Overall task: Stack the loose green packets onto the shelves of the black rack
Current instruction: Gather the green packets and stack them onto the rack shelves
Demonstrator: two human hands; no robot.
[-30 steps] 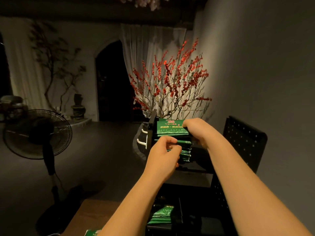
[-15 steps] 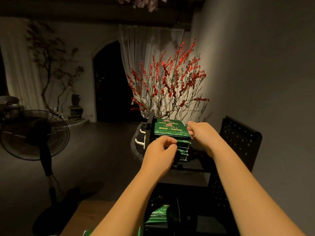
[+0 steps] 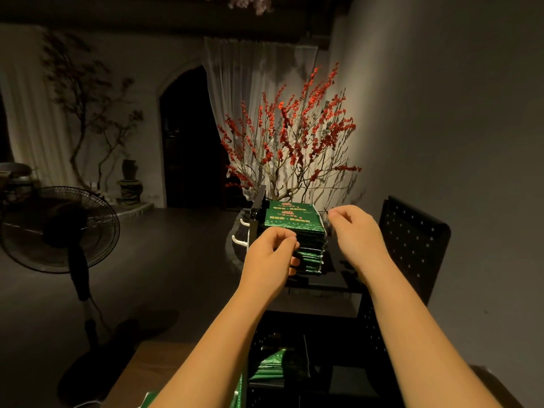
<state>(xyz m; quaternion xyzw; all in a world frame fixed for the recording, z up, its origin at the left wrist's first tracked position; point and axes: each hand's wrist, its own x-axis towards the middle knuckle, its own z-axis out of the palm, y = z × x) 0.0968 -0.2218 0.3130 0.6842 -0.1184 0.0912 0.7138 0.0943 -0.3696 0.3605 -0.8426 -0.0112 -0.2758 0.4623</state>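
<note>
Many flat green foil packets with red and gold print (image 3: 291, 231) already sit in one tall pile on the top shelf of the black perforated-metal rack (image 3: 412, 240), pushed toward its left upright. My left hand (image 3: 269, 257) is at the near left face of that pile, fingers curled in with the tips against the packet edges about midway down; it seems to be squaring the stack, but I cannot tell for sure whether a packet is pinched between thumb and fingers. My right hand (image 3: 354, 231) hovers just beside the pile's right edge, fingers loosely curled with thumb and forefinger close together, holding nothing and apart from the packets.

I judge the top shelf to be largely filled, and the step in hand to be tidying the pile. The job is not finished: a few more green packets (image 3: 273, 366) lie slumped in the lower part of the rack, between my forearms, and another green corner (image 3: 148, 399) shows at the bottom edge on the brown wooden tabletop (image 3: 141, 369). Those loose ones are left to gather and stack, probably on a lower shelf, since the top pile is tall enough that adding more could tip it

Beyond the rack stand red-berried branches (image 3: 291, 145); a black pedestal fan (image 3: 56, 228) is on the left
</note>
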